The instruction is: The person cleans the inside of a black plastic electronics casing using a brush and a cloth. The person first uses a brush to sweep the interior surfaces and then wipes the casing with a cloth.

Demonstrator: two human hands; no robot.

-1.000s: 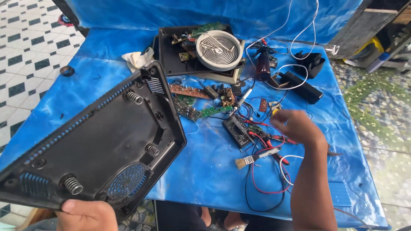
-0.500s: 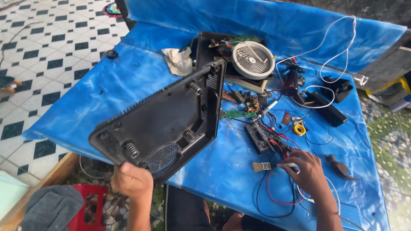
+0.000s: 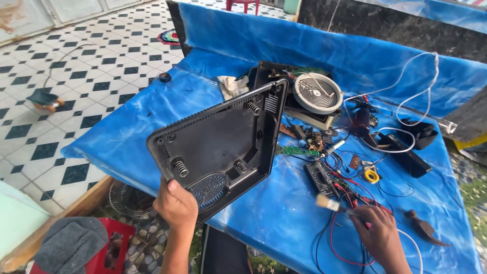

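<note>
**Left hand lifts black housing, right hand grips small brush**

Left hand (image 3: 175, 204) closed on the near edge of the black plastic housing (image 3: 218, 147), thumb on the inner face, fingers wrapped behind. Housing held tilted up, inner side to camera, near edge hanging off the table front, far corner over the table. Inside it: metal springs (image 3: 179, 167) on posts and a round vent grille (image 3: 207, 190) right by the thumb.

Right hand (image 3: 378, 234) curled shut around a small brush (image 3: 329, 203); light bristle end sticks out to the left, handle mostly hidden in the fist. Hand sits low over the near right part of the table, on top of red and black wires (image 3: 340, 238).

Just left of the brush tip, a dark circuit board (image 3: 319, 177) lies flat. Beyond it a green circuit board (image 3: 297, 150), partly behind the housing edge. Farther back a round coil disc (image 3: 318, 93) rests on an opened black appliance base. White rag (image 3: 231, 86) at the back left. Small yellow spool (image 3: 372, 176) and black box (image 3: 406, 160) to the right, white cable (image 3: 406, 106) looping above. Dark tool (image 3: 423, 228) at the near right edge. All on a table under a blue plastic sheet (image 3: 127, 127). Checkered tile floor (image 3: 61, 96) to the left.
</note>
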